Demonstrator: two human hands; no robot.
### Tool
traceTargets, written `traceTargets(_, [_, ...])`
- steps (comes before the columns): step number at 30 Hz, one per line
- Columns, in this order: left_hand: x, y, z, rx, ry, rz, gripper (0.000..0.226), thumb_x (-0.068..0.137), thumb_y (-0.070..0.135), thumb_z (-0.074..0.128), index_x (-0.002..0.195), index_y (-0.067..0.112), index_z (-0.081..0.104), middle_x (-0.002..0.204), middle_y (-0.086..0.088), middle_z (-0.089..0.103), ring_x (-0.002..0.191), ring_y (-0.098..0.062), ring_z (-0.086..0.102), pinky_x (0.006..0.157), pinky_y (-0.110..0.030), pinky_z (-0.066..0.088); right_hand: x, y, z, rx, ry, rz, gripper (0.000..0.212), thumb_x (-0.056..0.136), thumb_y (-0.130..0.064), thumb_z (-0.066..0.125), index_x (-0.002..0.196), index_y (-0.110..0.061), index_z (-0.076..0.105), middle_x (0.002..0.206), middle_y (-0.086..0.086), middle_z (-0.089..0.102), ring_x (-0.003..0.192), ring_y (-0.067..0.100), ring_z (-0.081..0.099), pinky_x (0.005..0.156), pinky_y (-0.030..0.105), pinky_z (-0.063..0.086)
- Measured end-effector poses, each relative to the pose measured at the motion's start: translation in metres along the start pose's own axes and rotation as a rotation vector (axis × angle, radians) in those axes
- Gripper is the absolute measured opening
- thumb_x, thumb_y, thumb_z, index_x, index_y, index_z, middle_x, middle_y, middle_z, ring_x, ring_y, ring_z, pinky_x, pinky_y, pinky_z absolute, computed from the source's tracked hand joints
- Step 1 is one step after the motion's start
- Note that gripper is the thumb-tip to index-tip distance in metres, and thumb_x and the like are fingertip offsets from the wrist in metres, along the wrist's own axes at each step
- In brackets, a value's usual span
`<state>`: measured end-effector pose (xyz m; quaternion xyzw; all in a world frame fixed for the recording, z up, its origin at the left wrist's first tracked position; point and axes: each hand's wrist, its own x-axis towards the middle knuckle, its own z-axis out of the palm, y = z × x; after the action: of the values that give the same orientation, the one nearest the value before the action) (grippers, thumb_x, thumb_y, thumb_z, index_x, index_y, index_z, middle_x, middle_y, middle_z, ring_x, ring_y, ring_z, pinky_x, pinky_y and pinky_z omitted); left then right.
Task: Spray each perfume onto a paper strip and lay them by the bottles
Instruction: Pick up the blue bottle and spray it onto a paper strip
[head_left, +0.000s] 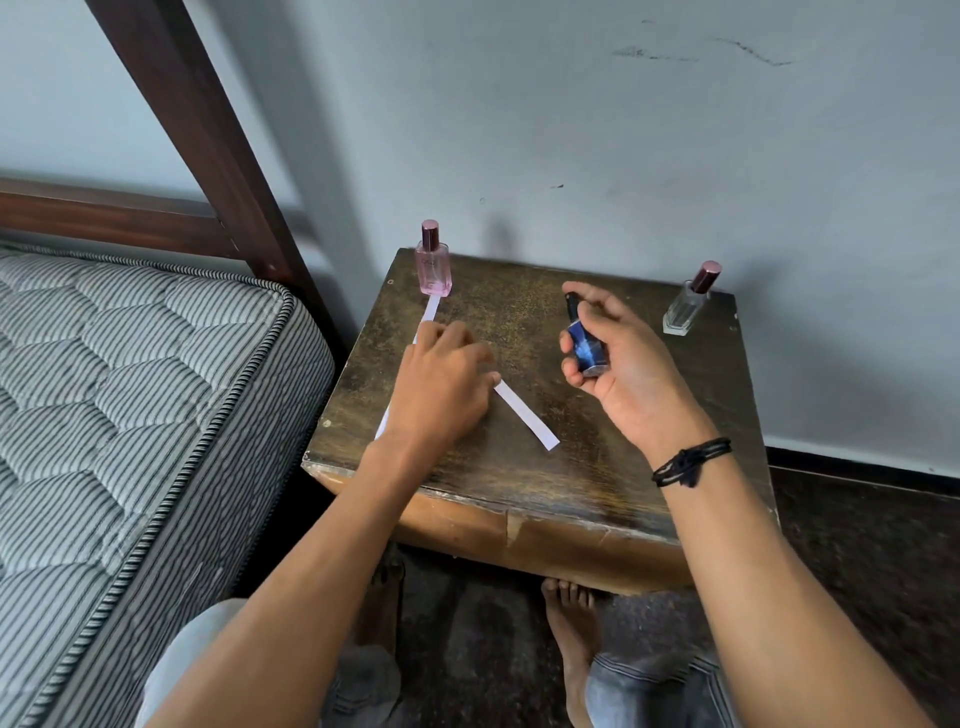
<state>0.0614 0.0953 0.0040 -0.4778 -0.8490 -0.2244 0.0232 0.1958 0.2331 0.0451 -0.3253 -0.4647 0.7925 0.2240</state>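
A pink perfume bottle (432, 260) stands at the back left of the small wooden table (524, 483). A white paper strip (430, 309) lies in front of it, running toward me under my left hand (441, 384). My left hand rests fingers-down on the end of a second white strip (527, 413) that lies slanted on the tabletop. My right hand (618, 364) holds a dark blue perfume bottle (584, 345) above the table, its black nozzle up and a finger over it. A clear bottle (691, 301) with a dark cap stands at the back right.
A striped mattress (130, 415) on a dark wooden bed frame (208, 145) lies close to the table's left side. A grey wall (623, 130) backs the table. My bare feet (571, 623) are on the dark floor under the front edge.
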Motion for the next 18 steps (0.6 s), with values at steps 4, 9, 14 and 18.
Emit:
traceTargets(4, [-0.005, 0.006, 0.011, 0.166, -0.049, -0.084, 0.031, 0.092, 0.042, 0.062, 0.111, 0.02, 0.073, 0.127, 0.004, 0.057, 0.127, -0.026, 0.036, 0.101, -0.044, 0.035, 0.001, 0.003, -0.001, -0.185, 0.048, -0.01, 0.024, 0.106, -0.014, 0.053, 0.123, -0.021, 0.068, 0.07, 0.008, 0.06, 0.05, 0.017, 0.054, 0.056, 0.032, 0.042])
traceTargets(9, [-0.003, 0.006, 0.014, 0.187, -0.068, -0.1, 0.034, 0.09, 0.046, 0.063, 0.114, 0.023, 0.071, 0.13, 0.004, 0.055, 0.132, -0.027, 0.033, 0.105, -0.046, 0.031, 0.003, 0.006, 0.0, -0.231, 0.037, 0.005, 0.023, 0.106, -0.016, 0.053, 0.12, -0.024, 0.07, 0.068, 0.007, 0.061, 0.05, 0.018, 0.054, 0.054, 0.03, 0.043])
traceTargets(14, [0.001, 0.006, 0.014, 0.082, -0.099, -0.103, 0.023, 0.091, 0.039, 0.065, 0.11, 0.027, 0.07, 0.131, 0.006, 0.054, 0.136, -0.026, 0.029, 0.106, -0.046, 0.028, 0.003, 0.007, -0.001, -0.258, 0.036, 0.002, 0.023, 0.106, -0.017, 0.053, 0.12, -0.024, 0.07, 0.067, 0.006, 0.061, 0.049, 0.017, 0.053, 0.05, 0.027, 0.042])
traceTargets(18, [0.002, 0.006, 0.015, 0.035, -0.112, -0.093, 0.015, 0.091, 0.035, 0.067, 0.103, 0.027, 0.07, 0.129, 0.007, 0.054, 0.135, -0.024, 0.027, 0.105, -0.045, 0.025, 0.004, 0.007, -0.003, -0.258, 0.04, 0.0, 0.023, 0.106, -0.017, 0.054, 0.119, -0.024, 0.071, 0.067, 0.006, 0.061, 0.049, 0.017, 0.052, 0.051, 0.028, 0.041])
